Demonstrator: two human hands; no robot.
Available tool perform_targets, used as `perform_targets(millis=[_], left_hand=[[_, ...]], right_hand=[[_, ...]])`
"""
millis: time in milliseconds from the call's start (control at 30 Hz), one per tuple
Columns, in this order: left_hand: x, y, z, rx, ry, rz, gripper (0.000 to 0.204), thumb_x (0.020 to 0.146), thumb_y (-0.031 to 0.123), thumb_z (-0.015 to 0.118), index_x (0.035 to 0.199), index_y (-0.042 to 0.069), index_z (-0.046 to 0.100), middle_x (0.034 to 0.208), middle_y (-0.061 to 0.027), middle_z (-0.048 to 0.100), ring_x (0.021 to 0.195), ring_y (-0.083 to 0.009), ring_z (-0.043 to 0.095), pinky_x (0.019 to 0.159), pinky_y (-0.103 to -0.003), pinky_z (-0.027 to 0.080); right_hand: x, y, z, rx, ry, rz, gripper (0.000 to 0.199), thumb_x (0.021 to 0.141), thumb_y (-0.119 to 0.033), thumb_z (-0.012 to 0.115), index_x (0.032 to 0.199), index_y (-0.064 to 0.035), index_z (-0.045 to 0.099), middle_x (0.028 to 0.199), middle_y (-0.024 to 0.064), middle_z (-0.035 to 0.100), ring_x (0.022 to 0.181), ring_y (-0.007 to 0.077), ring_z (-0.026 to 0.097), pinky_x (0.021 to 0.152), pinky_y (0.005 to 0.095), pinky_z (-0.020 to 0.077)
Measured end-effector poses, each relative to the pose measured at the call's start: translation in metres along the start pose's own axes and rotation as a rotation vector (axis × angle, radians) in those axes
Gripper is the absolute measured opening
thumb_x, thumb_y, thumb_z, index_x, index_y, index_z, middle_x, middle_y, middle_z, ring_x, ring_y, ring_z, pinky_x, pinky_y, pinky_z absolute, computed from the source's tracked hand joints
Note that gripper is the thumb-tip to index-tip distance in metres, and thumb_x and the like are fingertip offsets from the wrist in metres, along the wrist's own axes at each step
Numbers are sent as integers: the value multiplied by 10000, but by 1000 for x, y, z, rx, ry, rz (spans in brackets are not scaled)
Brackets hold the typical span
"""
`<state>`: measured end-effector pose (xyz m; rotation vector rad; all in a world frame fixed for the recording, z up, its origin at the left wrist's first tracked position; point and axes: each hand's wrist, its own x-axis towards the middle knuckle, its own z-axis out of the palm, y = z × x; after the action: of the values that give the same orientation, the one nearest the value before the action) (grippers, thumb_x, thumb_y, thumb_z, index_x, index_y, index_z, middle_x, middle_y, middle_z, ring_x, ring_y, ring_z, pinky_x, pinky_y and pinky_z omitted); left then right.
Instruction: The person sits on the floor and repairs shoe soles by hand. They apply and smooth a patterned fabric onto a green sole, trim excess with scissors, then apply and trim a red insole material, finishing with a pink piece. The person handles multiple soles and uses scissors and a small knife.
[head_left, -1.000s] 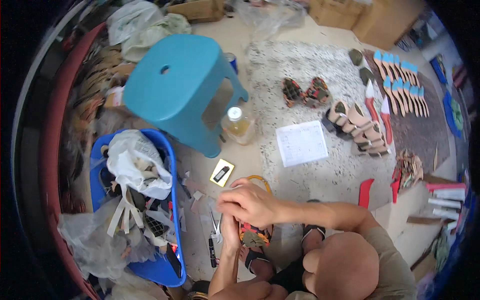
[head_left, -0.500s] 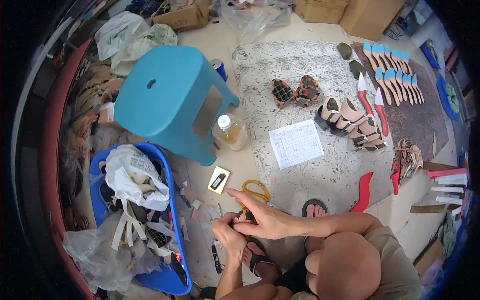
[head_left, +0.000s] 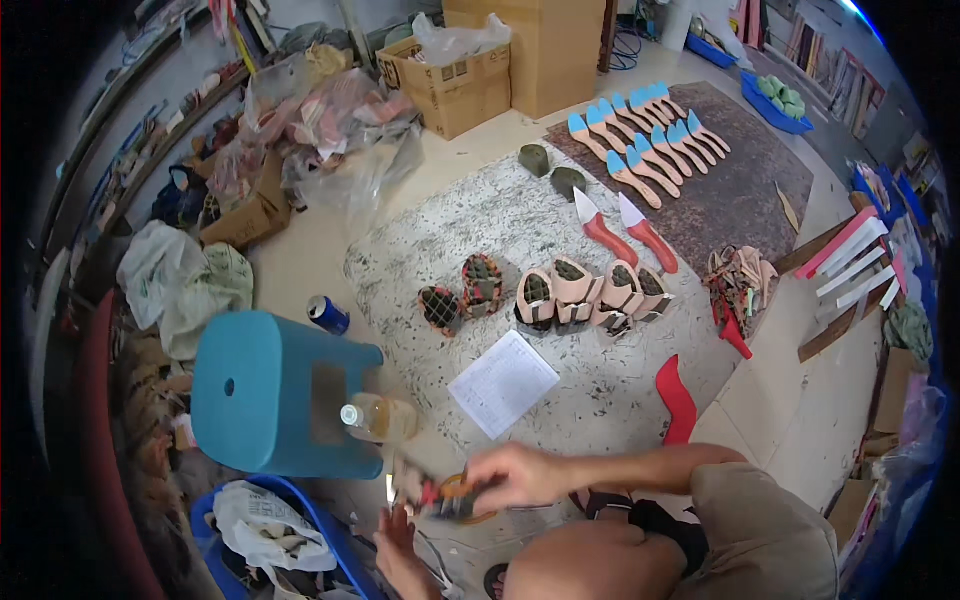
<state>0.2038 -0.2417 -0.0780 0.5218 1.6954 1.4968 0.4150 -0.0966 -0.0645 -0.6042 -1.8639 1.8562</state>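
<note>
My right hand (head_left: pixel 520 475) is closed on a dark shoe upper (head_left: pixel 458 497) with red and orange patches, smeared by motion. Just below and left of that piece is my left hand (head_left: pixel 398 548), its fingers pointing up and somewhat apart; whether they touch the upper is unclear. A yellow loop handle (head_left: pixel 487 518) shows partly behind the right hand. Beyond my hands, a written paper sheet (head_left: pixel 504 384) lies on the paint-spotted board (head_left: pixel 420 270). Two patterned shoe uppers (head_left: pixel 482 284) and a row of pale pink ones (head_left: pixel 577 284) stand farther back on it.
A blue stool (head_left: pixel 240 390) stands at left, a bottle of yellowish liquid (head_left: pixel 385 417) beside it. Near it are a can (head_left: pixel 328 314) and a blue scrap bin (head_left: pixel 320 520). Blue-tipped insoles (head_left: pixel 640 165) lie far right, with a red curved piece (head_left: pixel 677 400) nearer me.
My view has swung up and to the right, showing more of the far room. My hands have separated; the right one has lifted the upper away from the left.
</note>
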Motion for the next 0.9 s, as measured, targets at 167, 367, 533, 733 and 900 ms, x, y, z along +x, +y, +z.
perform_targets(millis=[167, 367, 533, 733, 900], left_hand=[[-10, 66, -82, 489, -269, 102, 426, 922, 234, 653, 1265, -6, 570, 1248, -182, 606, 1158, -288, 565, 1032, -362, 459], [-39, 141, -67, 745, -233, -78, 347, 945, 224, 613, 1196, -15, 593, 1166, -170, 628, 1050, -258, 578, 929, -342, 473], [-45, 148, -53, 827, -232, -102, 297, 964, 216, 579, 1138, -22, 612, 1097, -160, 646, 960, -233, 590, 843, -324, 484], [-27, 148, -19, 884, -419, -46, 269, 987, 206, 539, 1069, -31, 634, 1015, -149, 667, 852, -203, 603, 739, -304, 497], [5, 122, -11, 639, -563, -120, 307, 1000, 252, 528, 1024, -29, 647, 894, -108, 681, 817, -175, 597, 677, -306, 488]], right_hand=[[65, 22, -122, -709, 406, -213, 175, 816, -53, 609, 980, 8, 626, 925, 197, 589, 877, 400, 606, 757, 470, 495], [166, 87, -187, -1193, 239, 55, 186, 770, -17, 638, 955, -2, 631, 1002, 197, 609, 936, 372, 638, 765, 426, 542], [88, 61, -154, -832, 782, -292, 141, 815, -106, 641, 928, -21, 638, 953, 136, 657, 868, 342, 655, 754, 432, 546], [-202, 110, -179, -947, 828, 747, 254, 814, -288, 664, 884, -45, 635, 890, 185, 648, 851, 380, 641, 734, 485, 509], [-331, 168, -146, -861, 1034, 1149, 631, 708, -373, 767, 1160, -1, 531, 1048, 253, 658, 1031, 431, 624, 883, 485, 519]])
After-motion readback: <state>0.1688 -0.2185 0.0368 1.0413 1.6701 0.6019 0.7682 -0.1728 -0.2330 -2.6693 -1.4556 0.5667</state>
